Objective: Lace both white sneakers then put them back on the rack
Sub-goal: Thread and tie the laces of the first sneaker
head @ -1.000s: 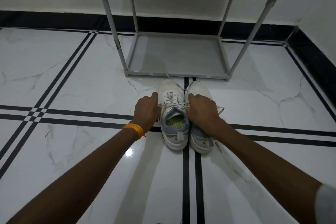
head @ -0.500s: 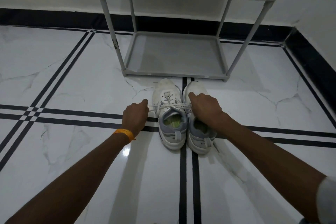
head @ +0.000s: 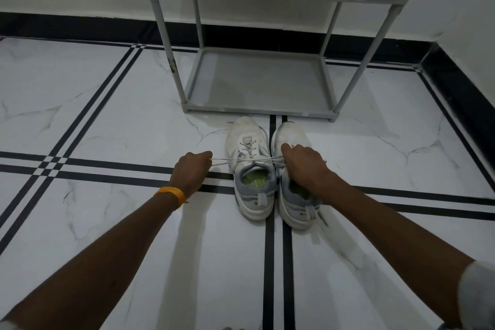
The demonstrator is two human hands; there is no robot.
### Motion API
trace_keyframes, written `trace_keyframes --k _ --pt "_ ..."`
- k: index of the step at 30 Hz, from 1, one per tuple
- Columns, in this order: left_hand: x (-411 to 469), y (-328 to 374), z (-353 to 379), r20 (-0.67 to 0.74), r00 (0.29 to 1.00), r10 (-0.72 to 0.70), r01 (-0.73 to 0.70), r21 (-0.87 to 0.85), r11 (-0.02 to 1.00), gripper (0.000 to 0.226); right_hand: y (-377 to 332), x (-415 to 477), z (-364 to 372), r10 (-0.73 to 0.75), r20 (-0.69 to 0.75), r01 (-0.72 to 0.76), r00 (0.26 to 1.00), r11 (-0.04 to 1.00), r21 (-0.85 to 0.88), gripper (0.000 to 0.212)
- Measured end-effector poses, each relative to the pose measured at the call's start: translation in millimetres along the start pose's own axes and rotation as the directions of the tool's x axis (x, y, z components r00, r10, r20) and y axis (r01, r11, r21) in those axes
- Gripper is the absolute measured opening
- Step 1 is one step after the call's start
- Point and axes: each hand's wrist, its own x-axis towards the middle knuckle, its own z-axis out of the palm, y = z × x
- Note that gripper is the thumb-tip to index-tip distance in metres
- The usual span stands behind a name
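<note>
Two sneakers stand side by side on the floor, before the rack.

White sneakers with grey collars and yellow-green insoles sit on a white marbled floor crossed by double black lines. At twelve o'clock, a grey rack; orange wristband at nine.

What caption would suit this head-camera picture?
Left hand and right hand pull a lace taut across the left sneaker, before the grey rack.
</note>
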Motion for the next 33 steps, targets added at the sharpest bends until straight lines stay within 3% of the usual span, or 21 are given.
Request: trace_keyframes --k 4,6,7,9,10,12,14,15,18,21,24,28,33 --pt "0 3 -1 0.026 0.999 -0.039 0.042 -0.125 0.991 0.025 -1 0 -4 0.012 0.019 -0.013 1.0 0.999 0.052 0.034" --pt "-2 8 -11 0.106 0.994 -0.032 0.066 -0.327 0.943 0.019 5 3 -7 0.008 0.049 -0.015 0.999 0.988 0.154 0.026" --pt "-3 11 -22 0.198 0.98 -0.031 0.121 -0.464 0.878 0.015 9 4 -10 0.015 0.069 -0.031 0.997 0.971 0.237 0.018" --pt "-6 13 -46 0.454 0.891 0.017 0.338 -0.687 0.643 0.029 17 4 -20 0.053 0.094 -0.092 0.994 0.872 0.48 0.014" --pt "-6 13 -56 0.501 0.865 0.039 0.401 -0.735 0.547 0.039 20 3 -26 0.083 0.075 -0.111 0.994 0.806 0.582 0.016" --pt "-4 17 -70 0.409 0.912 -0.031 0.358 -0.758 0.545 0.047 17 1 -36 0.168 -0.07 -0.087 0.983 0.771 0.631 0.026" --pt "3 30 -70 0.162 0.982 -0.095 0.182 -0.708 0.682 0.044 1 -1 -43 0.144 -0.161 -0.019 0.976 0.799 0.601 0.033" --pt "5 42 -68 0.07 0.997 -0.041 0.078 -0.671 0.737 0.043 -11 -2 -43 0.088 -0.149 0.015 0.985 0.815 0.579 0.035" --pt "8 70 -50 0.046 0.966 0.254 -0.198 -0.498 0.845 0.043 -42 -5 -30 -0.083 -0.066 0.1 0.994 0.94 0.327 0.034" --pt "7 75 -34 0.06 0.946 0.317 -0.289 -0.28 0.915 0.041 -47 -7 -20 -0.123 -0.034 0.126 0.992 0.98 0.155 0.029" --pt "1 77 -33 0.015 0.954 0.299 -0.29 -0.203 0.935 0.043 -41 -6 -18 -0.105 -0.048 0.11 0.993 0.985 0.13 0.018" --pt "-7 73 -32 -0.029 0.904 0.426 -0.423 0.072 0.903 0.043 -40 -8 -18 -0.122 -0.061 0.13 0.991 0.98 0.151 0.015" --pt "-7 58 -35 0.041 0.854 0.518 -0.515 0.193 0.835 0.04 -38 -16 -12 -0.12 -0.09 0.13 0.989 0.986 0.109 0.016"
